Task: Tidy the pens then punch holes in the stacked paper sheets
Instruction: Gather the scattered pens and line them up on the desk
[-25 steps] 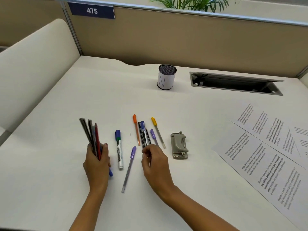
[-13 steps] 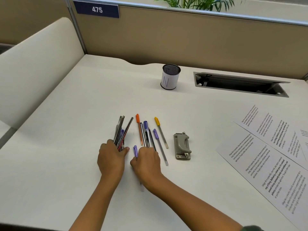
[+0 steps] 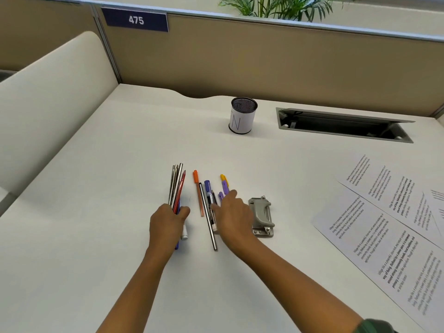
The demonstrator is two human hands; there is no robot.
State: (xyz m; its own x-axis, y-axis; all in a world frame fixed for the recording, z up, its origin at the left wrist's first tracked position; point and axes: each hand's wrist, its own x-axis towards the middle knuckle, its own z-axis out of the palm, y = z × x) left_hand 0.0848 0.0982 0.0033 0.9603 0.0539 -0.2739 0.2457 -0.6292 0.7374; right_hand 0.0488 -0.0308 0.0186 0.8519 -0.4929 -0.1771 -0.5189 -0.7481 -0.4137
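Observation:
My left hand (image 3: 168, 224) grips a bundle of pens (image 3: 177, 183) that fans out away from me, with a white marker end sticking out below the fist. My right hand (image 3: 234, 217) lies palm down on the loose pens on the desk, fingers spread over two purple pens (image 3: 224, 188) and a yellow-capped one. An orange pen (image 3: 198, 191), a thin black pen (image 3: 208, 219) and a blue-capped marker (image 3: 208, 188) lie just left of that hand. A grey hole punch (image 3: 262, 216) sits right beside it. Printed paper sheets (image 3: 374, 239) lie spread at the right.
A mesh pen cup (image 3: 242, 116) with a white label stands at the back centre. An open cable tray slot (image 3: 341, 124) is cut into the desk at the back right. Beige partition walls close off the back and left sides.
My right hand has slid right from the middle pens onto the purple and yellow pens. A purple pen now lies with them. My left hand keeps its bundle in about the same place.

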